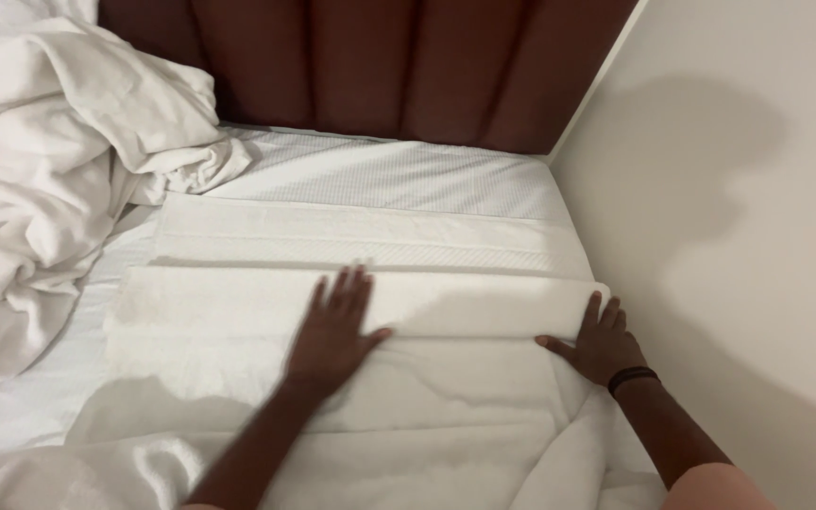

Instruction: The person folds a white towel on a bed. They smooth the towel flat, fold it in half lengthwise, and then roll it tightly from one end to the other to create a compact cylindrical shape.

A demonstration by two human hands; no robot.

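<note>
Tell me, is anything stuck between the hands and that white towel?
No. The left hand lies flat on the folded white towel, and the right hand presses its right end. Nothing visible lies between them.

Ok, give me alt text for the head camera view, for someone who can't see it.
Two bare hands, left hand and right hand, press flat on a folded white towel on a bed. A crumpled white sheet lies at left, a dark red padded headboard stands behind, and a pale wall runs along the right.

Matt white terry-cloth towel point(351, 307), smooth cotton sheet point(40, 170), waffle-textured mattress cover point(389, 175), padded, faintly glossy brown headboard point(380, 66).
</note>
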